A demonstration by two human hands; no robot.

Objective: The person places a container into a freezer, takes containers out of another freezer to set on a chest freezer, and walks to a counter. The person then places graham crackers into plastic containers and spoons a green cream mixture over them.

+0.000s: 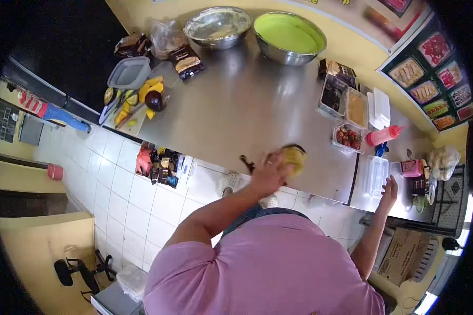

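My left hand is over the front part of the steel counter, its fingers against a rounded yellow-green thing with a dark edge. Its exact kind I cannot make out. A small dark piece shows beside that hand, at the counter's front edge. Over on the right, my right hand is held with its fingers apart and nothing in it. It is nearest to a clear plastic container. A clear box of strawberries and a pink squeeze bottle lie farther back.
Two steel bowls, one with whitish residue and one of bright green mixture, stand at the back of the counter. On the left, a cutting board bears fruit pieces and a dark round fruit. Lidded tubs stand right.
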